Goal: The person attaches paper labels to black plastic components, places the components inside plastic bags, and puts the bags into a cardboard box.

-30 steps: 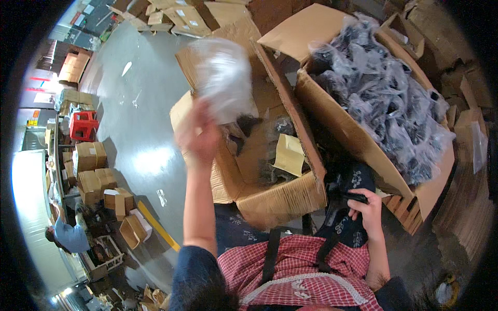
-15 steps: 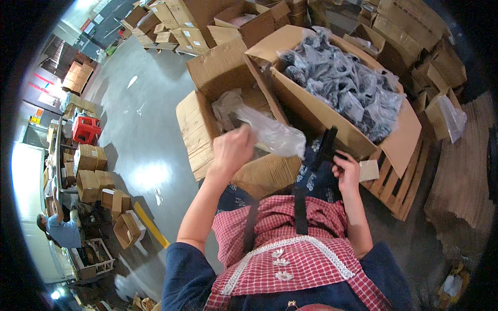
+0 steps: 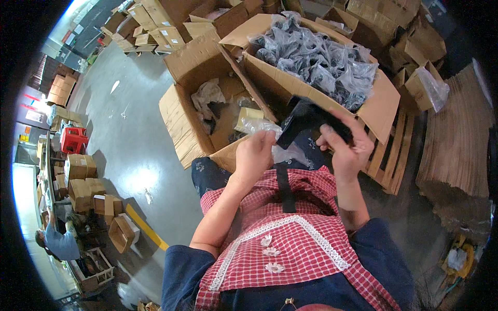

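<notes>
In my right hand [image 3: 348, 145] is a black angular part [image 3: 306, 118], slightly blurred; its exact kind is unclear. The fingers are closed around its right end. My left hand [image 3: 255, 154] pinches a clear plastic bag [image 3: 290, 154], which hangs crumpled below the black part. The two hands are close together above my lap. Just beyond them an open carton [image 3: 184, 136] holds crumpled plastic [image 3: 208, 96] and a tan piece of card [image 3: 250, 119]. To its right, a large carton [image 3: 306, 83] is heaped with dark parts in clear bags [image 3: 316, 57].
The large carton rests on a wooden pallet [image 3: 390, 155]. At the right stands a tall stack of flat cardboard [image 3: 454, 140]. More cartons [image 3: 155, 26] line the back. On the left are a red stool [image 3: 73, 140], a yellow floor line [image 3: 142, 225] and a seated person [image 3: 61, 242].
The black part has been raised and turned toward the left hand. My left hand has come down and right with the bag, nearer the part. The whole view has shifted a little.
</notes>
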The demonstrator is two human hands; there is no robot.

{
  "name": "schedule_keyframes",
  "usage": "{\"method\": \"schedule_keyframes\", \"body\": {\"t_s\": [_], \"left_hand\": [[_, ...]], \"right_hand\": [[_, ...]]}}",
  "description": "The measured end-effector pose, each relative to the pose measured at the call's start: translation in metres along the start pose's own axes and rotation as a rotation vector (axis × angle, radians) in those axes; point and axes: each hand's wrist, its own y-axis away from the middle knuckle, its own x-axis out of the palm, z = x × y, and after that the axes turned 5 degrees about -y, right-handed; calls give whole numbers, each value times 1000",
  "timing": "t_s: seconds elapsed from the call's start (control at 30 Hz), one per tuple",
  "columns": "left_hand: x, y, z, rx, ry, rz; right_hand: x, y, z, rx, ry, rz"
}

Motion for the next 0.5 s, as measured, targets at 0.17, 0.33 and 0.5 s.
{"method": "schedule_keyframes", "body": {"t_s": [0.17, 0.33, 0.5], "left_hand": [[-5, 1, -10, 16, 196, -188], [-22, 10, -30, -114, 292, -70], [-10, 18, 3, -101, 353, -116]], "right_hand": [[13, 11, -7, -97, 90, 27], [12, 0, -11, -434, 413, 49], [-4, 0, -9, -491, 601, 292]]}}
